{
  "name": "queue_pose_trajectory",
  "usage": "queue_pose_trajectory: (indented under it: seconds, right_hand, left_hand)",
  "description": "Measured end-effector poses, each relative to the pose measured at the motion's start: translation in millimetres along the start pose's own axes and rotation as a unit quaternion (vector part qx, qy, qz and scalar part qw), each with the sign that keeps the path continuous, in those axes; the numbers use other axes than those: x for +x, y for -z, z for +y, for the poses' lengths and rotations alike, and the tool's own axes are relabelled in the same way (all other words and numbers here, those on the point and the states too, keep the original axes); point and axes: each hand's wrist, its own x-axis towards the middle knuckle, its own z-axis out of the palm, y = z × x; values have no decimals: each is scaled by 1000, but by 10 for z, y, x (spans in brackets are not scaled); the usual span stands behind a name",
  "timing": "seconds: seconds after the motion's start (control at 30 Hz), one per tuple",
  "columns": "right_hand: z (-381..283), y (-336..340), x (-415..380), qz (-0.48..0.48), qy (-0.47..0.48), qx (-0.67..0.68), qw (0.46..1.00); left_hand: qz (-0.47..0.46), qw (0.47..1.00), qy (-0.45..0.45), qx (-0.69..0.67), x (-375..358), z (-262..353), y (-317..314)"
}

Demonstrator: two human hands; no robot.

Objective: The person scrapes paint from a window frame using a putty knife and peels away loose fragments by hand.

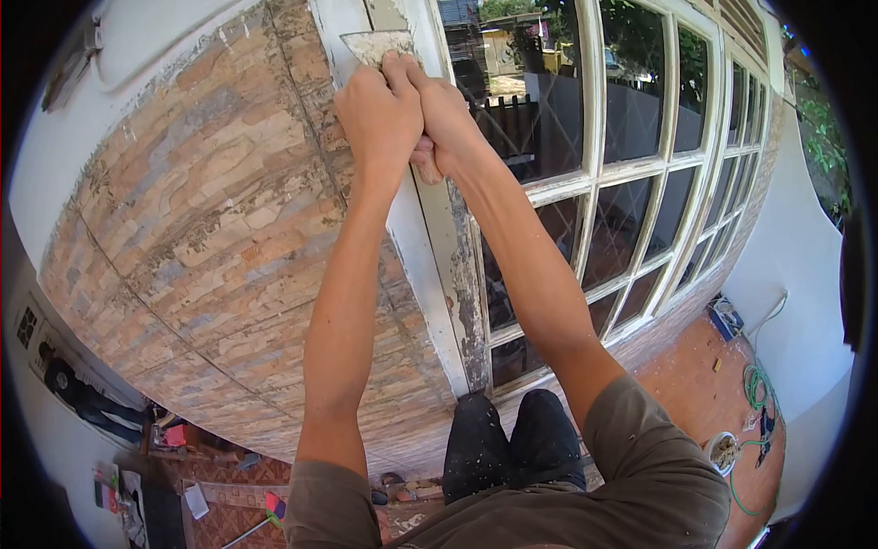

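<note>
Both my hands are raised to the painted wooden post point(425, 247) beside the window. My left hand point(377, 114) is closed around the handle of a scraper, whose wide, paint-smeared blade point(379, 42) lies at the post's upper part. Pressed against it from the other side, my right hand point(445, 114) is closed on the same tool. My fingers cover most of the handle. Old paint is flaking along the post's edge, with darker patches showing.
A white-framed, multi-pane window point(594, 178) stretches right; stone-look tiles point(210, 183) cover the wall to the left. Below right are a white bucket point(722, 450), a green hose point(755, 389) and a blue box point(725, 317). Paint flakes dot the floor.
</note>
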Motion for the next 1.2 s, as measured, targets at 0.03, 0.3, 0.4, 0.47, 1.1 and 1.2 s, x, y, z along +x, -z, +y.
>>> queue_pose_trajectory:
  seconds: [0.03, 0.3, 0.4, 0.47, 1.1, 1.2]
  right_hand:
    - [16, -24, 9, 11, 9, -5, 1000]
    - [78, -8, 60, 6, 6, -14, 1000]
    - [80, 4, 80, 0, 15, -20, 1000]
    - [51, 4, 66, 6, 22, -11, 1000]
    - [63, 245, -325, -55, -4, -36, 998]
    - [19, 351, -374, -44, 59, -123, 990]
  left_hand:
    - [0, 1000, 2, 2, -15, -9, 1]
    - [23, 999, -39, -30, 2, -85, 6]
    - [33, 999, -40, 6, 5, -64, -19]
    - [30, 999, -38, 5, 12, -93, -32]
    - [-75, 983, 95, -135, -324, -75, 99]
    - [-90, 971, 75, -207, -310, -200, -22]
